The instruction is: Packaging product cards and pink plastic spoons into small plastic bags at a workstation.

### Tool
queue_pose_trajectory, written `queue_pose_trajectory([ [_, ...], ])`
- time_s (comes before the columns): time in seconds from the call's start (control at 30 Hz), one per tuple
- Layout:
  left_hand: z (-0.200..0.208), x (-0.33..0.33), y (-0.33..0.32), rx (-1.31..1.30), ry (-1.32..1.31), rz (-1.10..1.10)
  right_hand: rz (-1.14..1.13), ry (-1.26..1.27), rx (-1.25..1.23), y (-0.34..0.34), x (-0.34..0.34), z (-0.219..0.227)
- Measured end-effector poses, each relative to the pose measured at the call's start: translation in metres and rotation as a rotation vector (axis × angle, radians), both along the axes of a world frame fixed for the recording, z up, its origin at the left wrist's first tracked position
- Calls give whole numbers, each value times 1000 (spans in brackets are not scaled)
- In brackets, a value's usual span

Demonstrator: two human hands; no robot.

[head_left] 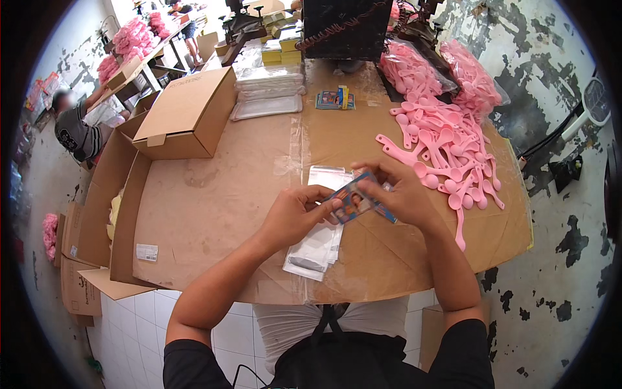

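Note:
Above the middle of the cardboard-covered table, my left hand (299,212) pinches the left end of a small blue printed card (352,203) between thumb and fingers. My right hand (403,196) grips its right end, where the blue edge of what looks like another card shows below the fingers. Under my hands lies a loose pile of clear plastic bags (312,254), partly hidden by the left hand and the card. Just right of my right hand spreads a heap of pink plastic spoons (447,146).
A small stack of blue cards (332,100) lies farther back. Packs of clear bags (269,91) sit beside a closed cardboard box (184,117) at the left. Bagged pink spoons (409,72) and a black panel (343,29) stand behind. Another person (81,129) sits at far left.

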State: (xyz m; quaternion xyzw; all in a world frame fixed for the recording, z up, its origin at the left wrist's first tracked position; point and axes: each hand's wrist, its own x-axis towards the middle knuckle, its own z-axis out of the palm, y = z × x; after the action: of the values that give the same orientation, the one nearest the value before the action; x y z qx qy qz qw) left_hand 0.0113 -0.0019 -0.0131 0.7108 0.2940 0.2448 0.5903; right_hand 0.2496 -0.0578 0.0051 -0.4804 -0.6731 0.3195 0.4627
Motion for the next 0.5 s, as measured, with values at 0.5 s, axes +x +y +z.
queue_pose_trajectory([
  [0.5,-9,1,4,-74,-119,156,-561,-776,299,22,49,-24],
])
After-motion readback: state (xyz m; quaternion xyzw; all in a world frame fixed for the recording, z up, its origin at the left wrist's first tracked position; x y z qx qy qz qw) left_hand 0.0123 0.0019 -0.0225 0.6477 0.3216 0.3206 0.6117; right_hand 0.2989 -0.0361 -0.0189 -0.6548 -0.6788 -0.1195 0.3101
